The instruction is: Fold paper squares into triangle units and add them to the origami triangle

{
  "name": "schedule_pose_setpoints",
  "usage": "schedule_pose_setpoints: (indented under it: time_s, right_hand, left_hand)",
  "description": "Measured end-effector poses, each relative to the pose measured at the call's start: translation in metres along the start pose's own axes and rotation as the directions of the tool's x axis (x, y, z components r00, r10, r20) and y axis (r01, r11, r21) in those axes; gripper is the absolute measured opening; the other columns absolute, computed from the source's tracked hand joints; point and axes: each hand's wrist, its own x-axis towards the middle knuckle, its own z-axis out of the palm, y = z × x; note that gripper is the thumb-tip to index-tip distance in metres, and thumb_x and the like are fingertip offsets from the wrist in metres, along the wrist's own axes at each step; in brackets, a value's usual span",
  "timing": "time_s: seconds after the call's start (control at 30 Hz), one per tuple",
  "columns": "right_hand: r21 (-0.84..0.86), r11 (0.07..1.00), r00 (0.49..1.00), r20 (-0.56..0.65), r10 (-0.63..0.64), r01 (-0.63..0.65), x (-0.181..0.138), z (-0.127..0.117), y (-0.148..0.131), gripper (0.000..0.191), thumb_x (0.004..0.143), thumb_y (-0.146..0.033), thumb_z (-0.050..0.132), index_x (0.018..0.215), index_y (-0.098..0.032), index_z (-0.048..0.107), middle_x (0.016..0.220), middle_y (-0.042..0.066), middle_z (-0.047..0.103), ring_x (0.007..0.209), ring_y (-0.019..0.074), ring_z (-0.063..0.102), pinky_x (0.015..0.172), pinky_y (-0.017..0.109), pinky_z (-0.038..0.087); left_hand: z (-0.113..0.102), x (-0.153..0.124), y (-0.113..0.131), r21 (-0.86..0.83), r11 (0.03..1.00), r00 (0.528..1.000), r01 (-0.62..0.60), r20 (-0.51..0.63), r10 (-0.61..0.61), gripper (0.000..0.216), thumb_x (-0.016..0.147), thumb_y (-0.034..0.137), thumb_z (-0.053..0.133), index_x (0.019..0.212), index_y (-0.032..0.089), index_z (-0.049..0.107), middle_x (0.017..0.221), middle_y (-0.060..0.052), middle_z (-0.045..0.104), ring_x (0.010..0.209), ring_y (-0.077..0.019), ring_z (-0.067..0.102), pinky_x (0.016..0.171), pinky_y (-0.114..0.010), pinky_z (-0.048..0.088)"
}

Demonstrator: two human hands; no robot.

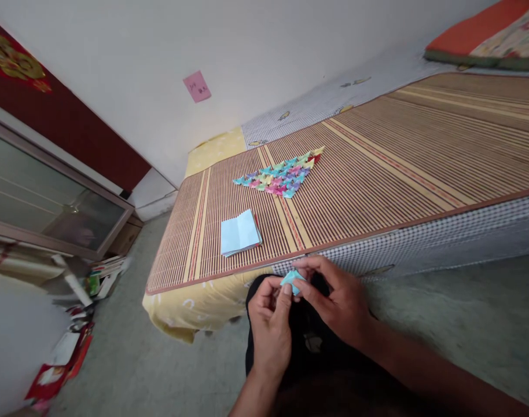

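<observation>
A small folded piece of light-blue paper [294, 279] is pinched between my two hands, just past the bed's front edge and above my dark-clothed lap. My left hand [271, 318] grips its left side with thumb and fingers. From the right, my right hand [340, 295] holds it by thumb and forefinger. On the striped mat lies a stack of light-blue paper sheets [241, 233], its top sheet creased. Behind the stack, several small folded paper pieces [275, 178] in many colours are laid out in a triangle.
The striped mat [377, 150] covers a bed with a yellow and checked cloth. A folded orange quilt [481, 35] lies at the far right. On the wall hangs a pink note [197, 87]. A glass-fronted cabinet [51, 191] and floor clutter [67, 353] stand left.
</observation>
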Motion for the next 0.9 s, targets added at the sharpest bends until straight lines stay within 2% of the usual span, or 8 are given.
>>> schedule_pose_setpoints:
  time_s: [0.07,0.13,0.27,0.4,0.5,0.6,0.77,0.9]
  right_hand:
    - [0.087,0.990,0.988,0.112,0.104,-0.114,0.002,-0.004,-0.002,0.004,0.096,-0.022,0.062,0.098,-0.022,0.066,0.078,-0.003,0.065,0.070,0.0131,0.061,0.067,0.023,0.050]
    - [0.149,0.971,0.970,0.184,0.160,-0.188,0.003,-0.006,-0.003,0.013,0.098,-0.027,0.061,0.087,-0.021,0.065,0.073,-0.003,0.061,0.066,0.0129,0.057,0.062,0.023,0.047]
    - [0.191,0.964,0.977,0.149,0.155,-0.182,0.004,-0.004,-0.004,0.020,0.097,-0.030,0.060,0.080,-0.020,0.063,0.071,-0.002,0.055,0.065,0.0136,0.051,0.060,0.025,0.044]
    - [0.239,0.954,0.982,0.101,0.161,-0.181,0.004,0.003,-0.004,0.018,0.096,-0.030,0.061,0.081,-0.021,0.063,0.069,-0.002,0.057,0.062,0.0133,0.053,0.057,0.024,0.045]
    - [0.321,0.911,0.964,0.147,0.223,-0.260,0.004,0.005,-0.003,0.013,0.095,-0.030,0.062,0.085,-0.021,0.062,0.072,-0.002,0.061,0.063,0.0136,0.058,0.059,0.024,0.049]
    - [0.281,0.915,0.946,0.228,0.230,-0.290,0.007,0.001,-0.001,0.008,0.091,-0.024,0.065,0.084,-0.020,0.062,0.070,-0.003,0.059,0.064,0.0132,0.057,0.060,0.024,0.048]
    - [0.107,0.971,0.940,0.292,0.175,-0.214,0.012,-0.007,-0.002,0.006,0.090,-0.020,0.064,0.084,-0.019,0.067,0.072,-0.002,0.062,0.063,0.0125,0.054,0.061,0.024,0.045]
    - [0.172,0.941,0.937,0.250,0.243,-0.290,0.013,-0.008,0.000,0.010,0.092,-0.026,0.066,0.084,-0.020,0.068,0.072,-0.002,0.064,0.065,0.0141,0.060,0.061,0.025,0.049]
  left_hand:
    - [-0.005,0.002,0.007,0.098,0.995,1.000,-0.023,0.024,0.020,0.021,0.094,0.036,0.065,0.086,0.018,0.068,0.074,0.000,0.062,0.072,-0.0143,0.054,0.073,-0.026,0.043]
    - [-0.009,0.004,0.013,0.176,0.983,0.997,-0.047,0.065,0.036,0.020,0.094,0.036,0.064,0.087,0.018,0.070,0.072,0.000,0.061,0.072,-0.0151,0.053,0.071,-0.026,0.042]
    - [-0.010,0.007,0.017,0.230,0.970,0.991,-0.075,0.123,0.048,0.021,0.094,0.036,0.064,0.085,0.018,0.071,0.074,-0.001,0.061,0.072,-0.0157,0.051,0.068,-0.026,0.041]
    - [-0.005,0.007,0.007,0.041,0.999,0.998,0.008,0.067,-0.011,0.018,0.090,0.036,0.069,0.084,0.019,0.066,0.074,0.001,0.061,0.072,-0.0143,0.053,0.070,-0.024,0.043]
    - [-0.004,0.009,0.001,-0.135,0.986,0.994,0.101,0.054,-0.095,0.021,0.081,0.032,0.079,0.083,0.018,0.064,0.074,0.001,0.063,0.070,-0.0127,0.055,0.071,-0.023,0.045]
    - [-0.010,0.012,0.004,-0.117,0.983,0.990,0.139,0.050,-0.134,0.025,0.078,0.033,0.081,0.078,0.018,0.061,0.070,0.001,0.063,0.066,-0.0118,0.054,0.066,-0.022,0.043]
    - [-0.019,0.014,0.017,0.159,0.985,0.995,0.060,0.071,-0.072,0.026,0.078,0.034,0.079,0.072,0.017,0.061,0.066,0.003,0.054,0.061,-0.0106,0.044,0.060,-0.022,0.036]
    - [-0.020,0.012,0.016,0.056,0.994,0.994,0.096,0.054,-0.099,0.024,0.081,0.038,0.077,0.079,0.017,0.067,0.069,0.000,0.060,0.065,-0.0126,0.048,0.063,-0.023,0.037]
